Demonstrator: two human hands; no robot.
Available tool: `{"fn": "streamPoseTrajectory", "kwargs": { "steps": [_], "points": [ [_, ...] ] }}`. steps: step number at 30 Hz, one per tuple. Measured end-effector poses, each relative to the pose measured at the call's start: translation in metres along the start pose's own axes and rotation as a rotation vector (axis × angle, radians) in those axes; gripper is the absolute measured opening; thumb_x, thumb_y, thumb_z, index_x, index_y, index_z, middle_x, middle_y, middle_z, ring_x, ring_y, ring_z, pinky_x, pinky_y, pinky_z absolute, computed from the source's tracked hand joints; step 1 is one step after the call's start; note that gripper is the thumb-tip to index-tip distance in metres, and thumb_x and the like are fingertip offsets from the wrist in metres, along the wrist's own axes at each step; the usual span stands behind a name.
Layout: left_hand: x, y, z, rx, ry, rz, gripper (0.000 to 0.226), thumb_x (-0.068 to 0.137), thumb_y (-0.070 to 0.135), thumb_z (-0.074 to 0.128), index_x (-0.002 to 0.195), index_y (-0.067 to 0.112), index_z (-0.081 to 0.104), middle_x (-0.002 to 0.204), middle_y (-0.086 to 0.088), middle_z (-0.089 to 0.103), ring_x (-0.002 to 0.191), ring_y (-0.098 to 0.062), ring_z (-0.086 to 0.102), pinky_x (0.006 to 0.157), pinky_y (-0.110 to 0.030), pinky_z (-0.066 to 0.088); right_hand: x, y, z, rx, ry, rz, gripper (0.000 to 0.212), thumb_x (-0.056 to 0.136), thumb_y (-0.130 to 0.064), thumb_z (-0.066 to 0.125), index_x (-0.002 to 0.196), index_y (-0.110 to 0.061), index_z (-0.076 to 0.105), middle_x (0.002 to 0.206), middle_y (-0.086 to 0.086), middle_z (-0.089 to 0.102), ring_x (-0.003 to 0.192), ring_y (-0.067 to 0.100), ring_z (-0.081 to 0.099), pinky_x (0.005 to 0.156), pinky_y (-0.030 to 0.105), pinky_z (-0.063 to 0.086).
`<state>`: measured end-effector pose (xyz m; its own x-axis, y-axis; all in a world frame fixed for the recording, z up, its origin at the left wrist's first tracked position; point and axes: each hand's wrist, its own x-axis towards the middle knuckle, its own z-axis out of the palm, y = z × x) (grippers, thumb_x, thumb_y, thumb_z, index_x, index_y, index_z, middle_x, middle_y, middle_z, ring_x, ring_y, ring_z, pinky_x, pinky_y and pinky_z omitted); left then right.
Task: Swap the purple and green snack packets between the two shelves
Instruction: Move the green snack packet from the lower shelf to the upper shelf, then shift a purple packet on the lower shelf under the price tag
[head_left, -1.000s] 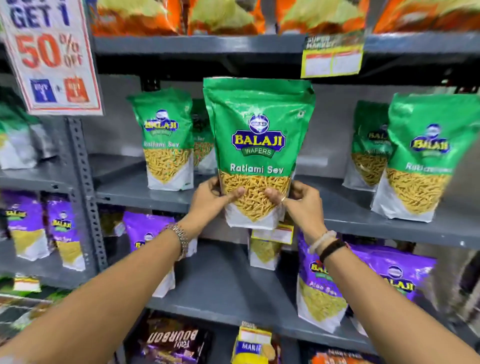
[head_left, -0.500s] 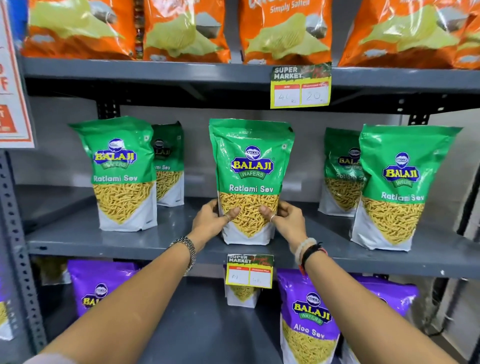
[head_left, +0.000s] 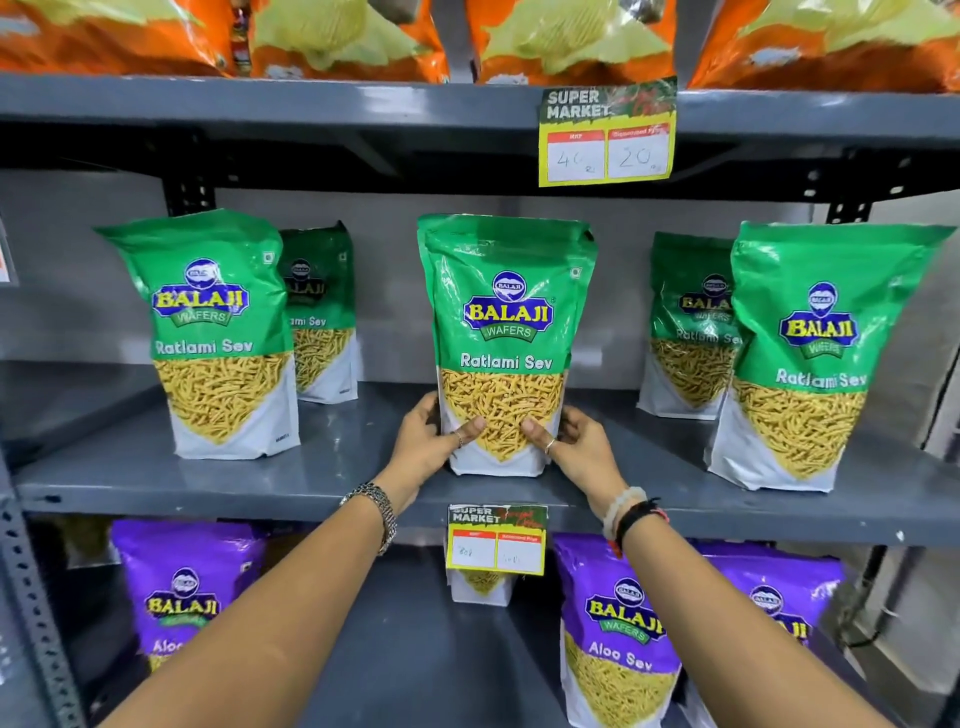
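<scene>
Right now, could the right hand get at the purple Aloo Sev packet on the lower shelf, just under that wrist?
Probably yes, once it lets go. The right hand is holding the middle green Ratlami Sev packet, but the purple Aloo Sev packet stands at the open shelf front with nothing before it.
</scene>
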<state>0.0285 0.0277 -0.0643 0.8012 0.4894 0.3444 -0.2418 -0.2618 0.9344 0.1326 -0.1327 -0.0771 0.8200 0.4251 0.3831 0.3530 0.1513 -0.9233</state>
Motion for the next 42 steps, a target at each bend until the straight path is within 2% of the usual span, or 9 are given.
{"fn": "streamPoseTrajectory", "kwargs": {
  "steps": [6,11,17,25,27,31,34,38,42],
  "points": [
    [-0.001,0.002,0.0,0.004,-0.018,0.007,0.054,0.076,0.011,0.073,0.125,0.009,0.049,0.109,-0.001,0.06,0.09,-0.008,0.061,0.064,-0.003,0.05,-0.002,0.002,-0.001,-0.012,0.007,-0.016,0.042,0.078,-0.014,0.072,0.117,-0.006,0.058,0.119,0.013,0.066,0.099,0.018,0.064,0.076,0.009,0.054],
    [-0.016,-0.003,0.002,0.028,0.127,0.082,0.06,0.076,0.023,0.074,0.129,0.017,0.047,0.128,-0.002,0.053,0.122,-0.017,0.051,0.099,-0.03,0.048,-0.02,-0.006,-0.007,-0.057,0.17,-0.069,0.043,0.079,-0.019,0.072,0.118,-0.008,0.057,0.124,0.009,0.064,0.111,0.017,0.061,0.093,0.023,0.049],
    [-0.107,-0.032,0.021,0.02,0.424,0.327,0.011,0.086,0.03,0.058,0.097,0.032,0.056,0.088,0.007,0.059,0.074,-0.003,0.055,0.063,-0.01,0.044,-0.087,-0.002,-0.03,-0.09,0.323,-0.222,0.022,0.083,-0.016,0.066,0.104,-0.018,0.062,0.098,-0.002,0.07,0.083,0.007,0.062,0.069,0.011,0.047],
    [-0.153,-0.134,0.07,0.126,0.102,-0.037,0.019,0.086,0.011,0.061,0.09,0.029,0.057,0.094,0.002,0.065,0.067,0.002,0.058,0.061,-0.01,0.044,-0.163,0.083,-0.062,-0.156,0.427,-0.043,0.012,0.084,-0.012,0.065,0.095,-0.016,0.061,0.081,-0.006,0.061,0.069,-0.009,0.056,0.065,0.005,0.042],
    [-0.151,-0.153,0.085,0.131,-0.032,-0.143,0.018,0.085,0.009,0.062,0.1,0.018,0.06,0.104,-0.001,0.065,0.078,0.006,0.059,0.072,-0.01,0.045,-0.173,0.111,-0.074,-0.191,0.451,0.063,0.017,0.083,-0.009,0.066,0.095,-0.018,0.058,0.086,-0.004,0.062,0.074,-0.004,0.058,0.074,0.012,0.046],
    [-0.139,-0.193,0.122,0.227,-0.287,-0.442,0.048,0.085,0.016,0.065,0.128,0.004,0.047,0.135,-0.014,0.052,0.117,-0.025,0.055,0.098,-0.03,0.044,-0.177,0.182,-0.105,-0.285,0.446,0.374,0.035,0.07,-0.014,0.077,0.09,-0.028,0.051,0.098,0.011,0.062,0.091,0.031,0.062,0.086,0.047,0.05],
    [-0.128,-0.213,0.141,0.376,-0.449,-0.55,0.08,0.084,0.032,0.065,0.145,0.003,0.022,0.153,-0.016,0.03,0.14,-0.029,0.033,0.113,-0.037,0.03,-0.177,0.234,-0.122,-0.268,0.326,0.492,0.048,0.065,-0.01,0.079,0.103,-0.021,0.052,0.099,0.014,0.065,0.091,0.027,0.061,0.089,0.049,0.051],
    [-0.112,-0.233,0.156,0.417,-0.487,-0.548,0.1,0.079,0.04,0.069,0.148,0.006,0.005,0.159,-0.012,0.016,0.145,-0.028,0.022,0.117,-0.043,0.026,-0.177,0.243,-0.116,-0.203,0.317,0.622,0.078,0.062,-0.037,0.082,0.129,-0.016,0.047,0.126,0.007,0.061,0.116,0.025,0.057,0.104,0.046,0.044],
    [-0.103,-0.253,0.162,0.299,-0.449,-0.544,0.077,0.066,0.037,0.08,0.128,0.019,0.039,0.138,-0.009,0.053,0.126,-0.029,0.052,0.104,-0.047,0.045,-0.171,0.235,-0.103,-0.163,0.339,0.653,0.054,0.078,-0.009,0.072,0.126,-0.004,0.048,0.123,0.018,0.062,0.115,0.031,0.058,0.105,0.049,0.043]
  ]
}}
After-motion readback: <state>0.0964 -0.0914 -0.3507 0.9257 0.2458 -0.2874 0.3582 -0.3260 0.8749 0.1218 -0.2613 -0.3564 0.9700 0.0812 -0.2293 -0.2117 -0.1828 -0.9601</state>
